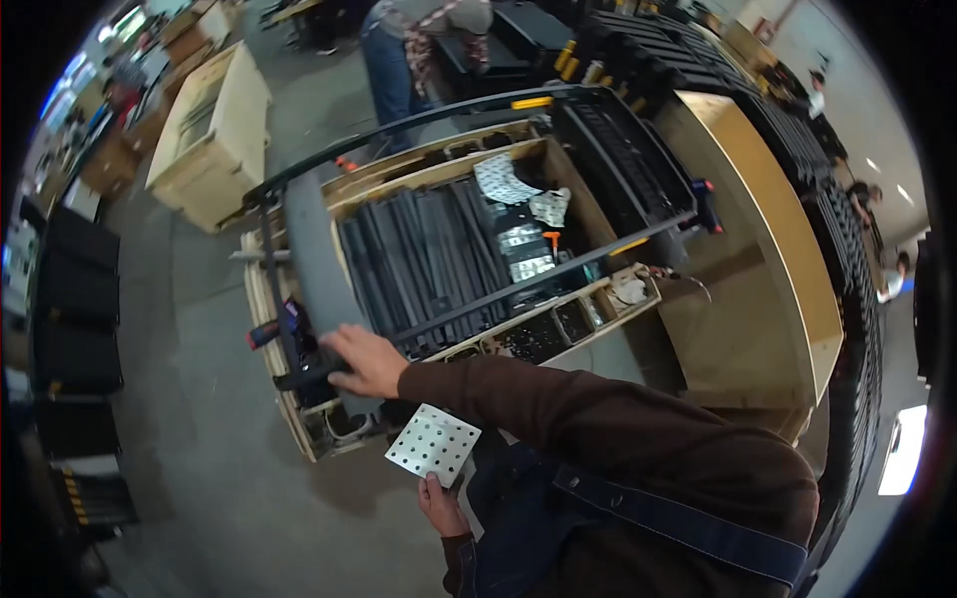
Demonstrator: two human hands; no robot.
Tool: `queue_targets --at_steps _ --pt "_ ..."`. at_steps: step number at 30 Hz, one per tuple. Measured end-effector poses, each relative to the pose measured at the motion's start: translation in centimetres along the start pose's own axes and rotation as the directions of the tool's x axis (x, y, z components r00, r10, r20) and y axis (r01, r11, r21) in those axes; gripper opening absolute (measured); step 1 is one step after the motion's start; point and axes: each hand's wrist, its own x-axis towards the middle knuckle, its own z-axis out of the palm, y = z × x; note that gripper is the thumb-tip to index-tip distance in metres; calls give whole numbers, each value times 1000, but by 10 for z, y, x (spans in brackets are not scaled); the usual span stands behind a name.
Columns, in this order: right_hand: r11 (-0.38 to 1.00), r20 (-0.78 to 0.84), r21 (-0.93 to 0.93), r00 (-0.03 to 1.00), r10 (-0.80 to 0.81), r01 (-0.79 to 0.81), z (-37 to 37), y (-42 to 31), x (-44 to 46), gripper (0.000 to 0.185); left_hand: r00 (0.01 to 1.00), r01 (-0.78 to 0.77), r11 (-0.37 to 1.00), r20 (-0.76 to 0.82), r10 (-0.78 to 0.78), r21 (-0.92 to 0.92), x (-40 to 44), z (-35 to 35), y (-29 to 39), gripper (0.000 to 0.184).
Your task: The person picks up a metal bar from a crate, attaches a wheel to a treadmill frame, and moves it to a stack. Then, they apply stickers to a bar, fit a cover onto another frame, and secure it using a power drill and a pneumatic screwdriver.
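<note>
My left hand [445, 509] pinches the lower edge of a white square sheet [436, 442] dotted with rows of small dark round spots. Stretched to the left across the near corner of the work stand is my right hand [367, 361], its fingers apart and nothing in them. It is above a black frame bar [309, 378] and the end of a grey panel [324, 259]; whether it touches either I cannot tell. A dark power tool [291, 324] with a red end lies just beyond my right fingertips.
A wooden tray holds black strips [424, 254], dotted sheets [503, 179] and an orange-handled tool [553, 241]. Small bins [528, 339] of dark parts line its near side. A wooden crate [209, 140] stands left, a large wooden box [748, 289] right. Another person [399, 60] bends over behind.
</note>
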Motion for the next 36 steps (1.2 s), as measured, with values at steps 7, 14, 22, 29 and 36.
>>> queue_targets --at_steps 7,14,22,29,36 --pt "816 304 255 844 441 -518 -188 64 -307 55 965 39 996 254 -57 77 -25 145 -74 33" --pt "426 -270 473 333 903 -771 -350 99 -668 35 528 -9 606 518 -673 796 -92 260 -254 36" --pt "274 -659 687 -736 -155 -673 -596 -60 -1080 62 490 -139 171 217 -844 976 -96 288 -313 33" --pt "332 -832 554 -517 200 -763 -598 -44 -1170 30 699 -18 243 186 -691 970 -48 224 -308 25" --pt "530 -676 706 -225 701 -469 -426 179 -893 25 884 76 411 129 -449 908 -17 191 -271 25"
